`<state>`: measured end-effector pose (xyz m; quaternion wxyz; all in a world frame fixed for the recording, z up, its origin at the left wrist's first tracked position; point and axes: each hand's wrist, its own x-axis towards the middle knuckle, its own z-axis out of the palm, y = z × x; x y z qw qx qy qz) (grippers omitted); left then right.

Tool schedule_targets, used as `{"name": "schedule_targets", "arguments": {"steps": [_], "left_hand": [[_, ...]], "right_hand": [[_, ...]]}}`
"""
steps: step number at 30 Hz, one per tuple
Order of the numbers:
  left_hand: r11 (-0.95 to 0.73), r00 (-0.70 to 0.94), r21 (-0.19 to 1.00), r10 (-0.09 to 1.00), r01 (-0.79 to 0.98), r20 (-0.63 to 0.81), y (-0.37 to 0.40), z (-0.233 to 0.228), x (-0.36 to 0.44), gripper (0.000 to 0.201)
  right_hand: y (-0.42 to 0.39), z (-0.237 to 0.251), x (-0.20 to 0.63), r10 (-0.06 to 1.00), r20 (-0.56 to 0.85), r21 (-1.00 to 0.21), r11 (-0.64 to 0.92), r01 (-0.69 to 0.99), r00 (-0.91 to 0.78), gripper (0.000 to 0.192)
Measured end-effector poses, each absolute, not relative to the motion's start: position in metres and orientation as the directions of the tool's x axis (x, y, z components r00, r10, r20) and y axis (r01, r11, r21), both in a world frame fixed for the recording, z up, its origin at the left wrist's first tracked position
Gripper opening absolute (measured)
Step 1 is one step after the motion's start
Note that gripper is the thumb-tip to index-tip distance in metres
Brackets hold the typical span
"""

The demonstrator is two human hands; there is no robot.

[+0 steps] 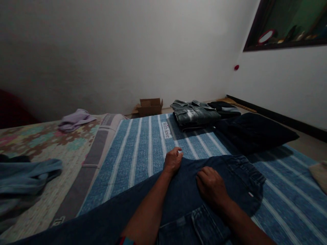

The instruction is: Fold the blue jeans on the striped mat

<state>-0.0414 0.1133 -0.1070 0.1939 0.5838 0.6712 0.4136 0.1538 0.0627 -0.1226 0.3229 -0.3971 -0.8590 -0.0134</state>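
A pair of dark blue jeans [184,190] lies spread on the blue striped bed cover, its elastic waistband to the right and a leg stretching to the lower left. A pocket shows near the bottom of the view. My left hand [173,160] is closed at the far edge of the jeans, thumb and fingers bent around the denim there. My right hand [211,183] rests further right on the jeans with its fingers curled into the cloth; their tips are partly hidden.
Beyond the jeans sit a folded grey denim jacket [195,114] and dark folded clothes [255,131]. On the left, a lilac garment [76,119] and light blue clothing [28,177] lie on a floral sheet. A cardboard box [149,107] stands by the wall.
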Motion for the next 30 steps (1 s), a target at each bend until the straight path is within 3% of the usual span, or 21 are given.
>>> {"name": "schedule_targets", "arguments": {"steps": [30], "left_hand": [[-0.048, -0.256, 0.803, 0.935, 0.594, 0.246, 0.1099, -0.1041, -0.0404, 0.016]], "right_hand": [[0.0627, -0.1209, 0.1555, 0.692, 0.54, -0.239, 0.672, 0.701, -0.479, 0.019]]}}
